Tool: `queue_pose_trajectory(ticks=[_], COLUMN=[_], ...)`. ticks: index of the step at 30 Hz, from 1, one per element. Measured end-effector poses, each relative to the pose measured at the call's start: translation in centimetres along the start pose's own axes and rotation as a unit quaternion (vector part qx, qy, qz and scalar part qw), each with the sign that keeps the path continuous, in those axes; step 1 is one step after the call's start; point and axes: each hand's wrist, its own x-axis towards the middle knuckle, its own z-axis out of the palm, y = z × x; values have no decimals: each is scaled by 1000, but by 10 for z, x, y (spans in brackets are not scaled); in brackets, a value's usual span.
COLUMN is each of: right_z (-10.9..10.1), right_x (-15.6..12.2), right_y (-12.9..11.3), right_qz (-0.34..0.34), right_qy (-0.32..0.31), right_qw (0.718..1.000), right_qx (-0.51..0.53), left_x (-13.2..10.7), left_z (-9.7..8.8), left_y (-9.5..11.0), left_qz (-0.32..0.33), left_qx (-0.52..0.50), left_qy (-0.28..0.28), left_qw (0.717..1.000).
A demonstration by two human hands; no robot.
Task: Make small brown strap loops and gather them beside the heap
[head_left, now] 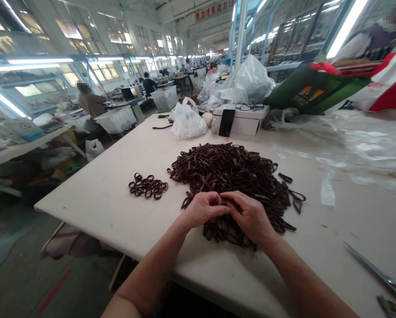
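A big heap of dark brown strap loops point(231, 170) lies on the pale table. My left hand point(206, 207) and my right hand point(246, 210) meet over the near side of this heap, fingertips touching. Both are closed in a pinch. Whatever is between the fingers is mostly hidden, and its dark colour merges with the loops behind. To the left sits a small separate group of rounder, opened-out brown rings point(148, 186). A few loose loops point(297, 201) lie at the heap's right edge.
Scissors point(379, 271) rest at the right front. Behind the heap are a white plastic bag point(188, 119), a phone point(227, 123) leaning on a white box point(242, 118), and a green bag point(313, 88). Clear plastic sheeting point(366, 137) covers the right rear. Other people work farther off.
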Motion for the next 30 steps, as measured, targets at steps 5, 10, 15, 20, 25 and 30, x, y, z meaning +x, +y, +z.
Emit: queue_pose_trajectory(ticks=[5, 10, 15, 20, 25, 30], right_z=[0, -11, -17, -10, -5, 3], right_x=[0, 4, 8, 9, 5, 0], right_y=[2, -3, -6, -11, -15, -11], right_qz=[46, 160, 133, 43, 71, 163], right_qy=[39, -41, -100, -73, -48, -1], right_qw=[998, 984, 968, 991, 996, 985], right_qx=[-26, 62, 186, 108, 7, -52], left_x=[-1, 5, 8, 5, 0, -2], left_z=[2, -3, -9, -8, 1, 16], left_y=[-2, -8, -13, -16, -14, -12], left_qz=[-9, 2, 33, 89, 136, 97], left_qx=[-81, -89, -91, -1, 168, 294], left_qy=[-40, 51, 125, 118, 118, 166], left_qw=[996, 995, 988, 989, 969, 936])
